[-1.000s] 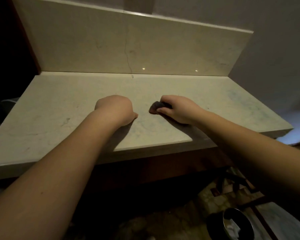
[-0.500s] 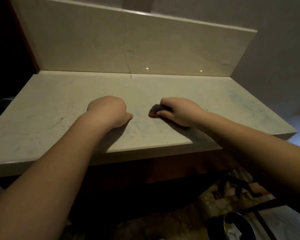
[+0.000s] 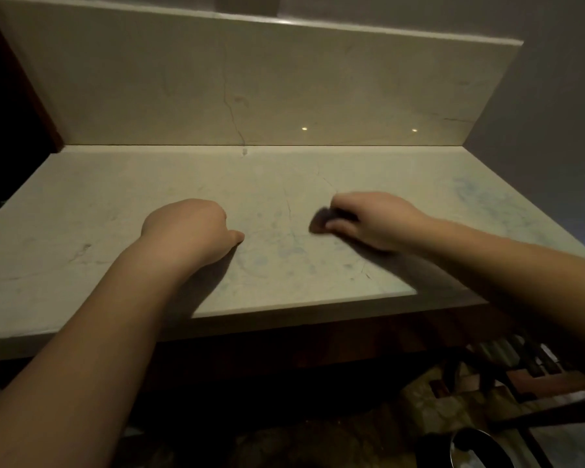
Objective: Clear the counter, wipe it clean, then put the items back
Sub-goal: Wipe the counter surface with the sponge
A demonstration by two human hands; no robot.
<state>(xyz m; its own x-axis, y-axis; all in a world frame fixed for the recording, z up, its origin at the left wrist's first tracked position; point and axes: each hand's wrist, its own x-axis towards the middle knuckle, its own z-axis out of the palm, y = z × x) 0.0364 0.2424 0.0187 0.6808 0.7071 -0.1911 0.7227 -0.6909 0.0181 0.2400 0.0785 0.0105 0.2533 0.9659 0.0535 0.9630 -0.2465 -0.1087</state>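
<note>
1. Head view: I see a pale marble counter [image 3: 122, 211] running across the middle of the frame, with a matching upright backsplash [image 3: 250, 92] behind it at 12 o'clock. Faint bluish smears show on the stone between the two hands and again out toward 2 o'clock.
2. My left hand [image 3: 190, 231] sits on the counter just left of centre, at about 9 o'clock of the dark cloth. Its fingers are curled under into a loose fist and I see nothing held in it; the thumb tip points toward 3 o'clock and touches the stone.
3. My right hand [image 3: 375, 221] is on the counter right of centre, fingers curled round a small dark cloth [image 3: 323, 220], pressing it onto the surface. The cloth pokes out at the 9 o'clock side of that hand and is blurred, so I cannot tell its fabric or exact colour.
4. The two hands are near each other but apart, with bare stone between them.
5. Two small bright light spots [image 3: 304, 128] reflect low on the backsplash.
6. At 5 o'clock, below the counter edge, a dark round container [image 3: 466, 447] stands on the floor; its contents are too dim to tell.
</note>
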